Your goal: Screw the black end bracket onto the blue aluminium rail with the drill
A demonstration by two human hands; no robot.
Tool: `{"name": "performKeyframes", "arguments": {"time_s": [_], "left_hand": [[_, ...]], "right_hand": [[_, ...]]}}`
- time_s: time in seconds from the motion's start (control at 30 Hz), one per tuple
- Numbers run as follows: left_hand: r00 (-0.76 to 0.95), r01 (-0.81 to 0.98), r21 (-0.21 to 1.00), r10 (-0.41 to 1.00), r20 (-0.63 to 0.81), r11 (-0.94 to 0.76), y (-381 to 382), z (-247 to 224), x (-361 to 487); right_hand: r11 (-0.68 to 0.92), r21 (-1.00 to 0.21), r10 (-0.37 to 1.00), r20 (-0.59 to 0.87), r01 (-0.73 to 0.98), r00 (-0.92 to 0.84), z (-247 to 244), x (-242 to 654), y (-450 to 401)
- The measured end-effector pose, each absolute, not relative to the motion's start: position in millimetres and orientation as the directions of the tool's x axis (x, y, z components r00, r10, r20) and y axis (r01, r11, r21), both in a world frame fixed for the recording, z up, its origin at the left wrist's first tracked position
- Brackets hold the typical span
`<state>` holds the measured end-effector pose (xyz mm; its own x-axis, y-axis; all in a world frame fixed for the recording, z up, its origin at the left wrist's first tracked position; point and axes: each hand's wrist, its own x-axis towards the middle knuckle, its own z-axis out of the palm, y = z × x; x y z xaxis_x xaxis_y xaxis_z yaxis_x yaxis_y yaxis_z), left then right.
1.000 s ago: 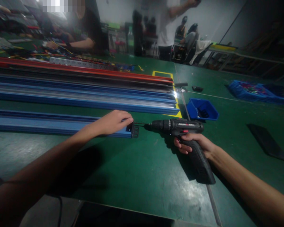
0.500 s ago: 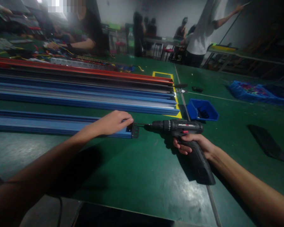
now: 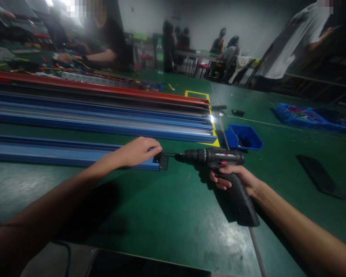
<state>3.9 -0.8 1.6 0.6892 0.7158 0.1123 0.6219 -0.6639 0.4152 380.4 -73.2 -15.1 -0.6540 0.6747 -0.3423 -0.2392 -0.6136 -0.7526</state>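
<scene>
While a white-shirted co-worker (image 3: 291,42) shifts rightward | right hand (image 3: 233,177) stays closed around drill (image 3: 216,156) | left hand (image 3: 141,151) rests over blue rail (image 3: 75,152), its grip unclear | work apparently undisturbed

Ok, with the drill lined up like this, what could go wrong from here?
The bit points at the black end cap, close to the left hand; a slip might catch a fingertip.

The long blue profile lies on the table with only that hand seen steadying it, so it could shift.

The right hand alone holds the cordless drill, which might twist if the bit binds.
</scene>
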Motion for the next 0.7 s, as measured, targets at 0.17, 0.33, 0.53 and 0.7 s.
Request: {"name": "performKeyframes", "arguments": {"time_s": [0.17,0.33,0.53,0.7], "left_hand": [[0.689,0.623,0.403,0.714,0.123,-0.67,-0.7,1.6,3.9],[0.686,0.628,0.399,0.718,0.122,-0.668,0.2,0.4,3.0],[0.683,0.634,0.399,0.722,0.111,-0.662,0.1,0.9,2.9],[0.683,0.632,0.403,0.721,0.113,-0.662,0.2,1.1,3.1]], "right_hand": [[-0.617,-0.749,0.669,-0.339,-0.241,-0.661,-16.1,380.2,-73.0],[-0.639,-0.732,0.651,-0.349,-0.238,-0.673,-16.6,380.4,-73.0],[-0.638,-0.734,0.646,-0.347,-0.232,-0.68,-16.7,380.7,-72.8],[-0.632,-0.738,0.666,-0.359,-0.238,-0.654,-15.4,379.2,-74.6]]}}
